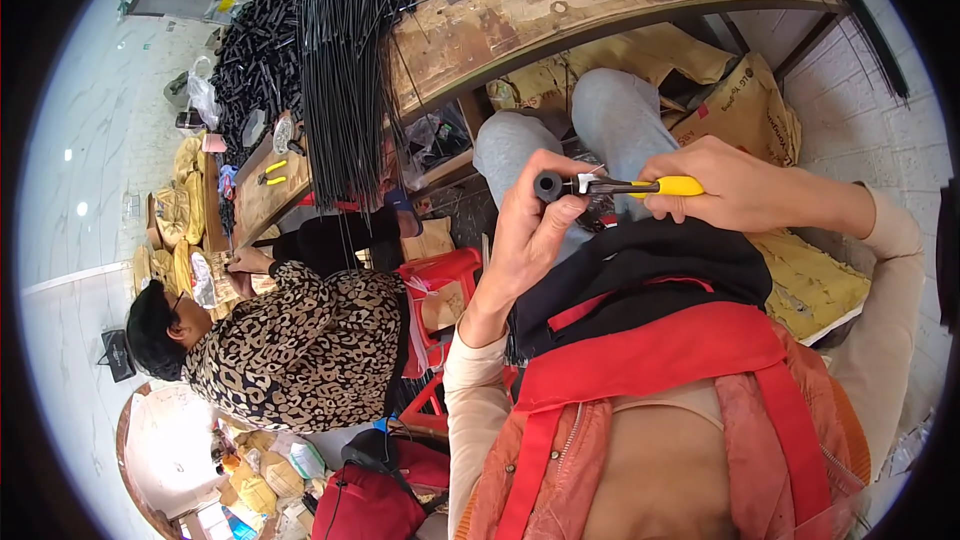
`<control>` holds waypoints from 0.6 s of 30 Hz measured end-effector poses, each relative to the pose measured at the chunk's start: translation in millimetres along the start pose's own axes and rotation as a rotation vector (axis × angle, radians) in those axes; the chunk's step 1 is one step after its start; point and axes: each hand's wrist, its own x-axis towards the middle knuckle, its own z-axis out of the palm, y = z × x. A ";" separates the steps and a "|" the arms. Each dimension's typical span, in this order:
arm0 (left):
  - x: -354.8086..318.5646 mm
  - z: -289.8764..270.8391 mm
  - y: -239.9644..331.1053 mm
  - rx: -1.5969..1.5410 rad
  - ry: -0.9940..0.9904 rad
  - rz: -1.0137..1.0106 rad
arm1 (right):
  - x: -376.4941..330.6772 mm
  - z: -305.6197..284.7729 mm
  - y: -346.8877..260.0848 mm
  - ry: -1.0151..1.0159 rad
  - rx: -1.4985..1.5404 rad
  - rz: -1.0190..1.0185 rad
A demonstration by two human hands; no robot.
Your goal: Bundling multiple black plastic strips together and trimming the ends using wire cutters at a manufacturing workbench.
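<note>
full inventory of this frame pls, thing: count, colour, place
rods: large bundle, black, hanging over the workbench edge
workbench: one, worn brown wood, top
black tube pieces: heap, black, far end of bench
spare pliers: one, yellow handles, on bench
sacks: several, tan, under bench
stool: one, red, centre
co-worker: one, leopard-print top, seated at left
small tube: one, black, in left-hand fingers
pliers: one, yellow grip, in right hand, tip at tube
left hand: holds tube
right hand: grips pliers
</note>
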 end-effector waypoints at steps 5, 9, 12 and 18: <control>2.0 -4.0 -4.7 0.082 0.062 -0.018 | 2.6 -18.7 -22.0 -0.117 -0.072 0.045; 0.2 -10.0 -3.1 0.064 0.049 0.022 | 5.7 -13.1 -37.0 -0.138 0.054 0.197; -5.7 -5.5 6.2 0.178 0.043 -0.033 | 6.1 3.6 -12.8 -0.118 0.068 0.151; 0.1 -7.7 4.7 0.038 0.100 0.037 | 25.7 -5.3 17.4 0.161 -0.309 -0.222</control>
